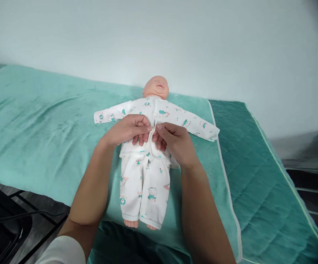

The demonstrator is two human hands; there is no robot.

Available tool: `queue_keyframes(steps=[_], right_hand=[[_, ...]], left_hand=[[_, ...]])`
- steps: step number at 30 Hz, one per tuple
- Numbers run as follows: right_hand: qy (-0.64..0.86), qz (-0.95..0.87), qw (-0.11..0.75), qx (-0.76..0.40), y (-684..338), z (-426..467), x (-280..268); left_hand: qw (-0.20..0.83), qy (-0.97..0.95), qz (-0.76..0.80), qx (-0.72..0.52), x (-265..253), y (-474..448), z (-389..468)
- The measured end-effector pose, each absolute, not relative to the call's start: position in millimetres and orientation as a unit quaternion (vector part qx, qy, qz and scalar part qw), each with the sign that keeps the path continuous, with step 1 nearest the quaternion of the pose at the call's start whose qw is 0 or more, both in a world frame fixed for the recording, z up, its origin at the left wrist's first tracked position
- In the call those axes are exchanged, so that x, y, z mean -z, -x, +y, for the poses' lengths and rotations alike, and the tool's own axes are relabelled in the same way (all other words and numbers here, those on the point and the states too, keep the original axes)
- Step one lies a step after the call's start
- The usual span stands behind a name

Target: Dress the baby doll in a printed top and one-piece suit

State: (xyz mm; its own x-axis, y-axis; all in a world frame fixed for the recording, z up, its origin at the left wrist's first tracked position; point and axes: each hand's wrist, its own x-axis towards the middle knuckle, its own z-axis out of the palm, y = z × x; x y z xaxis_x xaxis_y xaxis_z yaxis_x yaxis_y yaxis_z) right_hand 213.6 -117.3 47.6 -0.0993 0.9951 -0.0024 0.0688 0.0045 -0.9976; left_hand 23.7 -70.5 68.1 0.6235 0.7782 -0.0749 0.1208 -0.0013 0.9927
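Observation:
A baby doll (155, 87) lies on its back, head toward the wall, dressed in a white printed jacket (172, 112) and matching trousers (145, 189). The jacket's sleeves stretch out to both sides. At the middle of the jacket front, my left hand (133, 129) pinches one edge of the opening between thumb and fingers. My right hand (174, 139) pinches the other edge close beside it, the fingertips almost meeting. Any fastener between the fingers is too small to make out. Below the hands the jacket front hangs slightly apart. The doll's bare feet show under the trouser cuffs.
A light green blanket (38, 128) lies under the doll, over a darker green quilted cover (247, 176) at the right. A pale wall (159, 36) rises behind. At the lower left are a black container (7, 220) and dark metal bars (42, 242).

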Motion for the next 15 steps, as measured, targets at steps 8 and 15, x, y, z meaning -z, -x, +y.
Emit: queue_keyframes(steps=[8,15], right_hand=[[0.497,-0.547,0.458,-0.494,-215.6,-115.8,-44.8],[0.502,-0.548,0.467,-0.479,-213.6,-116.7,-43.3]], left_hand=[[0.587,-0.693,0.350,-0.227,-71.1,-22.7,-71.9],[0.555,-0.720,0.357,-0.214,-73.6,-22.3,-74.1]])
